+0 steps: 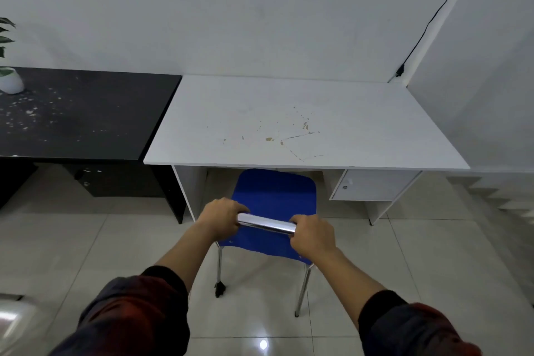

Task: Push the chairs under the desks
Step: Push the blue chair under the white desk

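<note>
1. One plant [6, 37] in one white pot [11, 82] stands at 9 o'clock, on the far left corner of the black desk.
2. Two desks stand side by side against the wall, edges touching: one black desk [86, 113] at 9 to 10 o'clock, one white desk [303, 124] at centre.
3. The black desk carries many pale specks; a dark drawer unit [115, 182] sits below it.
4. The white desk top shows brown chips and thin cracks near its middle. One white cabinet [372, 185] hangs under its right side, at 3 o'clock.
5. One blue chair [274, 196] stands at centre, its seat front just under the white desk's near edge, the rest out on the tiled floor [404, 269]. Two chrome legs [302, 289] are in view.
6. One chrome bar [265, 224] tops the chair back.
7. Two hands hold that bar. The left hand [221, 218] curls its fingers round the bar's left end.
8. The right hand [312, 235] wraps the bar's right end, fingers closed over it.
9. One black cable [433, 14] runs down the wall at 1 o'clock.
</note>
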### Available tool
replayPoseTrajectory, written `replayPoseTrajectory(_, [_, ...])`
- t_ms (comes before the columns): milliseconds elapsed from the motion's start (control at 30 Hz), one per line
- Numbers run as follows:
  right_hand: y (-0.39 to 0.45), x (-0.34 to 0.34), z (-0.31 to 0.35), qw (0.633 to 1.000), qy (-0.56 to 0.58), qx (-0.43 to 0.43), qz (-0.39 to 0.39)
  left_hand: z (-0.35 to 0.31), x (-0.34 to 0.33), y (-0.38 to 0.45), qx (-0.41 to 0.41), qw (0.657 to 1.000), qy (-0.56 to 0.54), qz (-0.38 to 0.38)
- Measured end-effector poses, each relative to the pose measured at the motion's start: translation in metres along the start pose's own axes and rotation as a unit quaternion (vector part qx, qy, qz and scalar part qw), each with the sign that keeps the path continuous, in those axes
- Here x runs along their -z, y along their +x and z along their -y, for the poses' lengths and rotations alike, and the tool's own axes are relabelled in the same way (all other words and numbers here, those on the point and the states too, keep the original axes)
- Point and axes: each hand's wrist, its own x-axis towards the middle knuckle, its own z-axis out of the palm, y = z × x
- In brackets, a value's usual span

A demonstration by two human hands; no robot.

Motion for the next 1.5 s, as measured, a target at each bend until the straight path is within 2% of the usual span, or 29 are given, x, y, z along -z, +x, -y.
replayPoseTrajectory(333, [0.011, 0.007, 0.007, 1.0, -0.019, 0.005, -0.002, 0.011, 0.0, 0.007, -0.023, 0.999, 0.018, -0.044])
replayPoseTrajectory(700, [0.0, 0.008, -0.003, 0.996, -0.086, 0.01, 0.015, -0.019, -0.032, -0.018, 0.032, 0.993, -0.014, -0.11])
replayPoseTrajectory(867, [0.011, 0.012, -0.004, 0.997, -0.075, 0.025, 0.008, -0.016, -0.029, -0.008, 0.04, 0.993, -0.021, -0.107])
replayPoseTrajectory(1200, [0.035, 0.01, -0.012, 0.998, -0.052, 0.032, -0.018, -0.001, -0.012, 0.022, -0.028, 0.996, -0.024, -0.087])
replayPoseTrajectory(1500, [0.068, 0.028, -0.009, 0.999, -0.035, 0.022, -0.027, 0.009, 0.02, 0.053, -0.032, 0.998, -0.034, -0.048])
